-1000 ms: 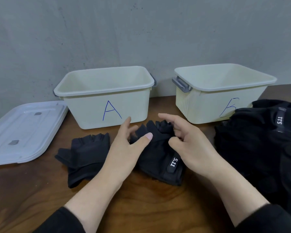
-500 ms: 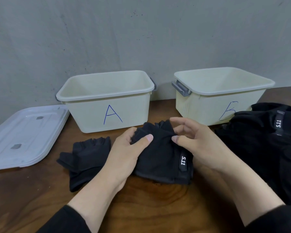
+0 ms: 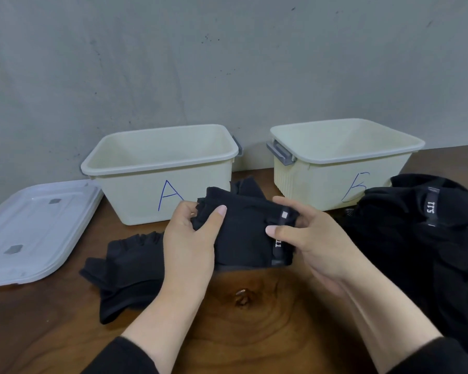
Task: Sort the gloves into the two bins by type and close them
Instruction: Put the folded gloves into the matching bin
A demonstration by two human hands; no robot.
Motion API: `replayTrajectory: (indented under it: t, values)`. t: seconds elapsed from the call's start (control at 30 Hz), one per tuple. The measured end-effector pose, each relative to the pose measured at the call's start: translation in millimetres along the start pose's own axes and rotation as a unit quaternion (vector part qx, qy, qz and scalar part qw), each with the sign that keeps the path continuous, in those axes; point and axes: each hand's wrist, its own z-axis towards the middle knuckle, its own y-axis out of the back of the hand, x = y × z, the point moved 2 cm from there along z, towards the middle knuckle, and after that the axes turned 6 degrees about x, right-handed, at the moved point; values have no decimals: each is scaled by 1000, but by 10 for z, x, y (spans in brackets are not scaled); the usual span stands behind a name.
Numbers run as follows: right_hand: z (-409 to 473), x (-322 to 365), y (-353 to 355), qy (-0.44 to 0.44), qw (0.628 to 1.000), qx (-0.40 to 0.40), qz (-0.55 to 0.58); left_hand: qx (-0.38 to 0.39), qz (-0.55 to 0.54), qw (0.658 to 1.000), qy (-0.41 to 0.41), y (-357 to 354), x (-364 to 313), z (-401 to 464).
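Glove (image 3: 243, 233) at frame centre, lifted off worktop (image 3: 254, 319), my left hand (image 3: 192, 238) and right hand (image 3: 316, 244) both gripping it. Bin A (image 3: 160, 171), bin B (image 3: 343, 163) open behind. Risk: all black fabric, types look alike, may misjudge, drop in wrong bin.

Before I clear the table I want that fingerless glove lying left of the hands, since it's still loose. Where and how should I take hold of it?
Probably best to pinch the fingerless glove at its near cuff end, coming from above on the left side. It lies flat on the table, its right edge tucked under the left hand, so the left and near edges are the free ones.
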Motion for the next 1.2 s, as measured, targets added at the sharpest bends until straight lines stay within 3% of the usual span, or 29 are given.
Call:
replayTrajectory:
  t: [0.1,0.2,0.33,0.5,0.7,0.87,1.03,1.2]
  values:
    - [-33,135,63,51,996,-78,12,6,-9,1000,12,-116,25,19]
    - [-139,386,137,98,990,-99,-13,11,-32,999,28,-234,58,46]
    - [-183,976,441,171,972,-122,-101,35,-31,998,42,-397,97,135]
    - [31,1899,966,228,928,-171,-239,105,48,991,63,-580,265,321]
    - [768,2272,1493,129,908,-194,-348,189,80,976,72,-836,284,543]
    - [1268,2096,1570,19,923,-142,-357,204,98,972,63,-973,395,729]
    - [1654,1872,1552,-65,955,-67,-281,209,131,968,51,-1018,435,815]
    - [1976,1343,1558,-188,928,-16,-321,211,124,968,58,-1020,478,836]
